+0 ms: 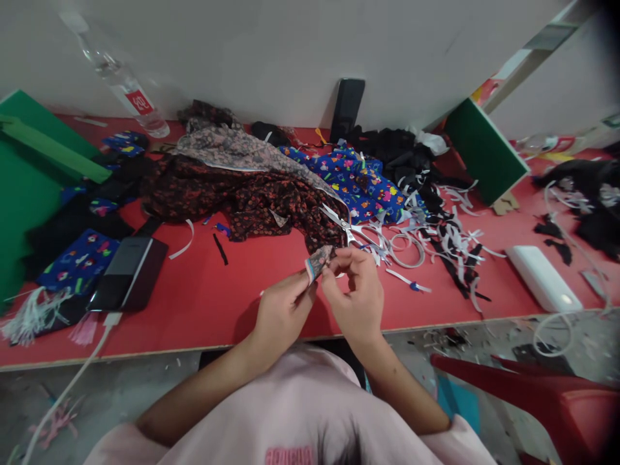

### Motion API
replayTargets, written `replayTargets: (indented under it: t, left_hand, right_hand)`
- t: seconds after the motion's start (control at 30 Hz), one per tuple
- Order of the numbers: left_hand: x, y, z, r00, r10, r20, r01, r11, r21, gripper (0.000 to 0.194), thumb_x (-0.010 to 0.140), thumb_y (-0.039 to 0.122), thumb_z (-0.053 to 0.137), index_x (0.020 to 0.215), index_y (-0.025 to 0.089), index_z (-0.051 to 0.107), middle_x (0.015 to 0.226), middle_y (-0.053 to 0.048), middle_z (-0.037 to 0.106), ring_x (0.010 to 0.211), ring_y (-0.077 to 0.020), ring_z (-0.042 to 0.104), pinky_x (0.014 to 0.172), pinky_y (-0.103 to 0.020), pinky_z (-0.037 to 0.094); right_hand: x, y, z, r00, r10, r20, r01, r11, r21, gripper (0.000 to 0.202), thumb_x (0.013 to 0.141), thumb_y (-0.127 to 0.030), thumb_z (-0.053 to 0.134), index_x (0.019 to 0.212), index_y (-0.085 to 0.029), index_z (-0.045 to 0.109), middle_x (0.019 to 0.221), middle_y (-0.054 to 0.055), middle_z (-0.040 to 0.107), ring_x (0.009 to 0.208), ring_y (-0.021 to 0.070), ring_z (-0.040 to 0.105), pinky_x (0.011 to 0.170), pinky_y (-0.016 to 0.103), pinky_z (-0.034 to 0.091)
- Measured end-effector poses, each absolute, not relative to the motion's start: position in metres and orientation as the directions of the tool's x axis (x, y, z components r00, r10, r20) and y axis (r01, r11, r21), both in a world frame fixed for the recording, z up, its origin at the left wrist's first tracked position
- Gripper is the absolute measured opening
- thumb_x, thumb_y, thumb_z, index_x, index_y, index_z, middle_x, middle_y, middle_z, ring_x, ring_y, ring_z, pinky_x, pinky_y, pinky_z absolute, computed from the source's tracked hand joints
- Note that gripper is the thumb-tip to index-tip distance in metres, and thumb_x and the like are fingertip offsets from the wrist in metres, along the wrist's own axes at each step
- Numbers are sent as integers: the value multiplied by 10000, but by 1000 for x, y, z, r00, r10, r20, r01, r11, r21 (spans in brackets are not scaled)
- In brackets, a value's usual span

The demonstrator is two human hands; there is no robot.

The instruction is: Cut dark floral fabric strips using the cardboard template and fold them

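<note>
Between my two hands, above the red table [194, 278], is a small end of flower-patterned fabric [318, 260] with a pale edge. My left hand [283, 310] is closed on this fabric from the left side. Pinched fingers of my right hand [356, 290] meet its right end. The larger dark floral cloth [203, 187] lies heaped just beyond; whether it joins the piece I hold cannot be made out. A pair of scissors [349, 232] rests right past my right hand, blades toward the cloth.
Blue printed fabric [358, 181] and a pile of white and black scraps [455, 245] lie on the right. At left sits a black power bank [128, 274] with a cable. A bottle [119, 77] and a phone [347, 106] lean on the wall; a green divider [487, 152] stands right.
</note>
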State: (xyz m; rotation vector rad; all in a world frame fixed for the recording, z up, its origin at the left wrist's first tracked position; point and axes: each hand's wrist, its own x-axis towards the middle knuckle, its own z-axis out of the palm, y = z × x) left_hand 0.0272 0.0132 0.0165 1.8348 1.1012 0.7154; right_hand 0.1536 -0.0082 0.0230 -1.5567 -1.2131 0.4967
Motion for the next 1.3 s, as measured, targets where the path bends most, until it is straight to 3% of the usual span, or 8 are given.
replayTargets:
  t: [0.17,0.37,0.53,0.97,1.3]
  left_hand:
    - [31,16,17,434,893,119,213,-230,950,306,865,211,470,1129,220,624,1174,-52,619,1102,-177,544,949,-278,401]
    - [32,16,10,359,933,-6,69,-20,997,329,824,244,553,1145,225,624,1211,-44,605,1102,-189,558,972,-326,409]
    - [33,16,10,361,932,0,6,-2,1000,327,812,228,573,1132,248,636,1243,-31,590,1158,-192,527,1009,-332,384]
    - [35,17,10,338,940,44,98,-82,992,284,806,219,573,1075,235,663,1198,-41,604,1135,-198,535,972,-310,403]
    - [35,18,8,352,936,7,123,-54,991,274,804,222,559,1057,213,662,1174,-49,610,1110,-194,544,954,-304,402]
  right_hand:
    - [153,-6,25,419,884,209,305,80,-949,278,775,-172,562,1034,-228,478,786,-10,575,742,135,586,712,288,497]
    - [153,-8,23,395,894,210,241,119,-963,274,813,-192,551,1072,-234,474,882,15,611,843,149,611,775,324,508]
    - [151,-9,26,433,875,218,288,95,-953,271,808,-188,568,1058,-231,472,856,9,625,808,147,619,765,327,512]
    - [152,-7,23,455,864,215,343,53,-938,251,816,-225,575,1044,-226,472,850,4,644,760,136,625,707,292,499]
    - [155,-4,20,419,869,264,492,27,-870,254,839,-251,545,1080,-220,471,870,8,651,732,139,621,641,273,480]
